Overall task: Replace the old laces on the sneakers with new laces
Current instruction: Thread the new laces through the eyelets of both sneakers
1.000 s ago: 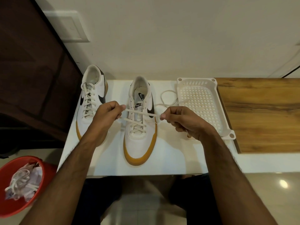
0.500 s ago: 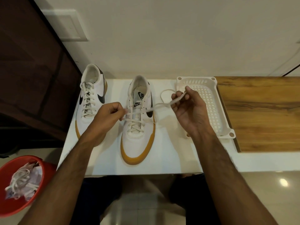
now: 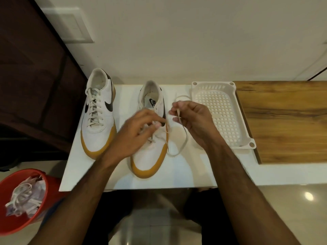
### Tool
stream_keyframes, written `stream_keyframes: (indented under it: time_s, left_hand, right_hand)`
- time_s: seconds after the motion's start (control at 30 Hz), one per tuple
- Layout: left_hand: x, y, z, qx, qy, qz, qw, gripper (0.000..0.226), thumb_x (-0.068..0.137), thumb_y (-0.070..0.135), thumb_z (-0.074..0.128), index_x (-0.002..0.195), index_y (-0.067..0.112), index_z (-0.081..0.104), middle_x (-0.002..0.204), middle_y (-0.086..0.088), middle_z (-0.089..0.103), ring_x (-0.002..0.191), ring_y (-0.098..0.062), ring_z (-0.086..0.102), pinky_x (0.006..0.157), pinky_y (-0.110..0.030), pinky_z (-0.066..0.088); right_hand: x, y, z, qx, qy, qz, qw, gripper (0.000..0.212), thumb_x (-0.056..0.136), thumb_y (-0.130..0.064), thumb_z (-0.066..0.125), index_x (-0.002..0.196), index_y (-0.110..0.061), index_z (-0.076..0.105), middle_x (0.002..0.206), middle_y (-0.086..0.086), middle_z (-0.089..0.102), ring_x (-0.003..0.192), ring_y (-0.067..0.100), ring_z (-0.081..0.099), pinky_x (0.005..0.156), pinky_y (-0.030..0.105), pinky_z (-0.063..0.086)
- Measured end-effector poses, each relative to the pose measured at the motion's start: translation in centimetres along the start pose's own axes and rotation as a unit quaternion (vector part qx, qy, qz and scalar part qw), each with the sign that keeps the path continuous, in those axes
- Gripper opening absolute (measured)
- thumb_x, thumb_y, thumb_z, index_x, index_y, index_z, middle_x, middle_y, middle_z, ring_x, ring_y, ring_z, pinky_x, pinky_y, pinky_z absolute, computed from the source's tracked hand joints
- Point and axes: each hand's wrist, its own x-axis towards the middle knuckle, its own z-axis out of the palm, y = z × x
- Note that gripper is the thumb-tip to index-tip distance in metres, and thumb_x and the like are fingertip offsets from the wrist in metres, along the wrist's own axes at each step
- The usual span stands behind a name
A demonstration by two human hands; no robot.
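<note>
Sneaker lengthwise, toe toward person

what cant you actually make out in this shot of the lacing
- Head view: the left hand is motion-blurred and covers the right sneaker's eyelets, so how far it is laced is hidden.
- Head view: the lace tip is too small to read in the right hand.
- Head view: the red bucket is cut by the left edge; its contents are unclear.
</note>
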Motion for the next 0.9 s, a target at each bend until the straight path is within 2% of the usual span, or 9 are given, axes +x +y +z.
stream_keyframes:
  time_s: [0.07, 0.13, 0.27, 0.37, 0.43, 0.53, 0.7, 0.8, 0.9]
  left_hand:
    - [0.1, -1.1, -1.1, 0.015, 0.095, -0.058, 0.994, 0.016, 0.103, 0.02, 0.056, 0.111, 0.02, 0.07, 0.107, 0.007, 0.06, 0.096, -0.006, 0.06, 0.078, -0.009, 0.04]
    - [0.0, -2.2, -1.8, -0.011, 0.156, -0.152, 0.976, 0.008, 0.101, 0.021, 0.059, 0.107, 0.021, 0.064, 0.103, 0.007, 0.061, 0.089, -0.008, 0.061, 0.075, -0.017, 0.044]
    - [0.0, -3.5, -1.4, -0.021, 0.119, -0.263, 0.957, 0.02, 0.096, 0.034, 0.066, 0.099, 0.015, 0.06, 0.093, -0.003, 0.066, 0.081, -0.025, 0.067, 0.072, -0.033, 0.052]
    - [0.3, -3.5, -1.0, -0.005, 0.108, -0.28, 0.954, 0.027, 0.091, 0.039, 0.071, 0.095, 0.016, 0.059, 0.086, -0.004, 0.067, 0.076, -0.026, 0.068, 0.071, -0.037, 0.053]
    - [0.5, -3.4, -1.0, 0.002, 0.114, -0.287, 0.951, 0.028, 0.088, 0.04, 0.075, 0.092, 0.018, 0.059, 0.083, -0.004, 0.068, 0.073, -0.024, 0.069, 0.068, -0.034, 0.053]
    - [0.6, -3.1, -1.1, 0.009, 0.122, -0.296, 0.947, 0.026, 0.086, 0.039, 0.077, 0.087, 0.017, 0.063, 0.079, -0.004, 0.07, 0.07, -0.021, 0.07, 0.067, -0.03, 0.053]
    - [0.3, -2.7, -1.6, -0.033, 0.13, -0.297, 0.945, 0.011, 0.088, 0.021, 0.072, 0.085, 0.011, 0.069, 0.07, -0.002, 0.073, 0.063, -0.017, 0.072, 0.072, -0.033, 0.06]
    - [0.2, -2.7, -1.8, -0.049, 0.121, -0.293, 0.947, 0.006, 0.09, 0.013, 0.067, 0.087, 0.008, 0.07, 0.07, -0.004, 0.074, 0.064, -0.019, 0.073, 0.073, -0.033, 0.06]
    - [0.1, -2.7, -2.1, -0.057, 0.106, -0.295, 0.948, 0.008, 0.092, 0.012, 0.065, 0.088, 0.008, 0.07, 0.071, -0.004, 0.075, 0.066, -0.018, 0.074, 0.069, -0.029, 0.055]
  right_hand:
    - [0.0, 0.5, 0.3, -0.083, -0.031, -0.008, 0.996, 0.016, 0.1, -0.009, 0.061, 0.105, 0.002, 0.073, 0.091, 0.017, 0.075, 0.089, 0.022, 0.073, 0.077, 0.03, 0.058]
    - [0.0, 0.9, 0.7, -0.137, -0.061, -0.012, 0.989, 0.015, 0.098, -0.002, 0.063, 0.11, 0.002, 0.071, 0.091, 0.021, 0.075, 0.086, 0.024, 0.074, 0.073, 0.031, 0.059]
    - [0.0, 2.0, 2.2, -0.245, -0.087, -0.029, 0.965, 0.025, 0.094, -0.003, 0.068, 0.118, -0.008, 0.064, 0.082, 0.01, 0.077, 0.078, 0.024, 0.074, 0.067, 0.03, 0.058]
    - [-0.1, 3.1, 3.7, -0.339, -0.055, -0.052, 0.938, 0.024, 0.092, -0.008, 0.07, 0.114, -0.019, 0.072, 0.082, -0.005, 0.077, 0.078, 0.007, 0.072, 0.075, 0.024, 0.055]
    - [-0.2, 3.7, 4.4, -0.383, -0.032, -0.072, 0.92, 0.019, 0.092, -0.013, 0.071, 0.107, -0.023, 0.077, 0.086, -0.013, 0.076, 0.083, 0.001, 0.07, 0.082, 0.026, 0.056]
    - [-0.3, 4.2, 4.7, -0.411, -0.013, -0.081, 0.908, 0.008, 0.091, -0.023, 0.074, 0.097, -0.026, 0.078, 0.086, -0.015, 0.075, 0.075, -0.005, 0.063, 0.074, 0.025, 0.053]
    - [-0.2, 4.2, 4.8, -0.427, 0.005, -0.08, 0.901, 0.002, 0.088, -0.025, 0.074, 0.087, -0.024, 0.076, 0.077, -0.016, 0.07, 0.069, -0.003, 0.059, 0.07, 0.025, 0.051]
    - [-0.2, 4.7, 5.3, -0.448, 0.001, -0.091, 0.889, 0.007, 0.088, -0.019, 0.07, 0.092, -0.022, 0.076, 0.087, -0.012, 0.07, 0.078, 0.003, 0.063, 0.073, 0.028, 0.054]
    - [-0.3, 5.1, 5.8, -0.499, 0.0, -0.117, 0.858, 0.009, 0.091, -0.021, 0.067, 0.096, -0.023, 0.074, 0.092, -0.01, 0.065, 0.081, 0.005, 0.059, 0.072, 0.024, 0.049]
